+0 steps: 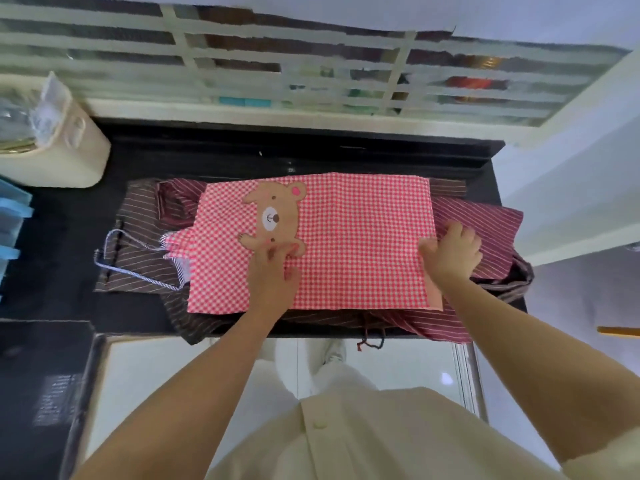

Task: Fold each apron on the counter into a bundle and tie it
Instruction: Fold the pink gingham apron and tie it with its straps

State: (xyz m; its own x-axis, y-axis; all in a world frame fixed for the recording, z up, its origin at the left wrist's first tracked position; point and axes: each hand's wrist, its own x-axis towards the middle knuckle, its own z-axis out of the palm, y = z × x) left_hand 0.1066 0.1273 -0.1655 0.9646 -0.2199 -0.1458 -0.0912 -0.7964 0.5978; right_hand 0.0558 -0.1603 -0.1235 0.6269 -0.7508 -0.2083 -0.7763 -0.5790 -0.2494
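The checked apron (363,237), judged soft and light, is spread on the bench (69,237). It is pressed by the flat left hand (273,271); its three-o'clock edge, the sensible hold, is gripped by the right hand (452,249).

Cream buttoned shirt (363,438), bare forearms (194,386), white trousers (334,381), pale sneaker (335,351).

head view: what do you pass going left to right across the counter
cream bin → blue-white cord → bear patch → right hand gripping the gingham apron at its edge → maroon striped apron
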